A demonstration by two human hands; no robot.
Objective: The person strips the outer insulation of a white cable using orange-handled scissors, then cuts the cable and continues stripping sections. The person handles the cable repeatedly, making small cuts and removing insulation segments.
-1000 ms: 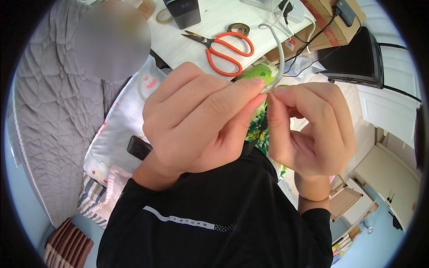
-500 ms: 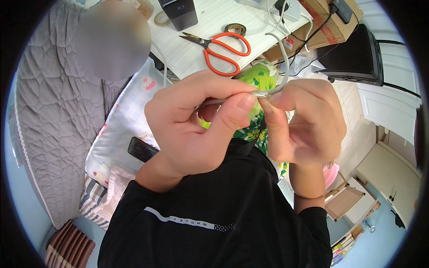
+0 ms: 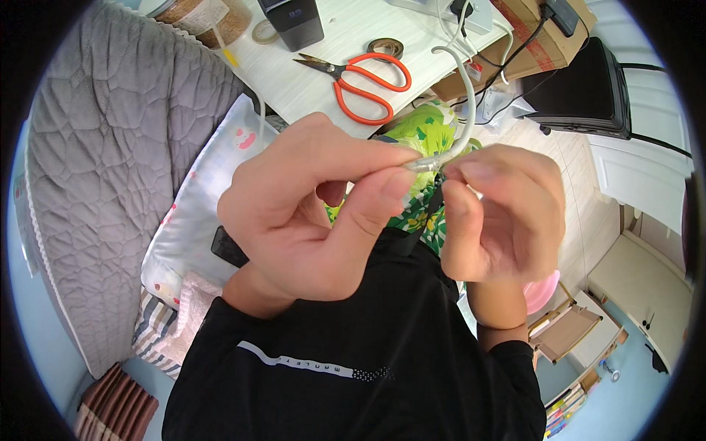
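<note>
A white cable (image 3: 470, 110) is pinched between the thumb and index finger of my left hand (image 3: 301, 213). Shiny clear wrapping, which looks like tape, covers the short stretch of cable just beyond those fingertips. From there the cable curves upward, its far end bent over above the table's edge. My right hand (image 3: 518, 213) is just below and right of the wrapped part, fingers curled. A small gap shows between its thumb and index fingertips, and I see nothing held there. What lies inside my left palm is hidden.
Orange-handled scissors (image 3: 365, 82) lie on the white table (image 3: 294, 81) with a dark tape roll (image 3: 385, 49), a pale tape roll (image 3: 265, 31) and a dark box-shaped device (image 3: 294, 20). A cardboard box (image 3: 540, 51) and black suitcase (image 3: 585, 95) stand right. A phone (image 3: 228, 248) lies left.
My right fingers have come off the cable and their tips have parted. My left hand has shifted slightly left and down, still pinching; the wrapped stretch now shows more fully.
</note>
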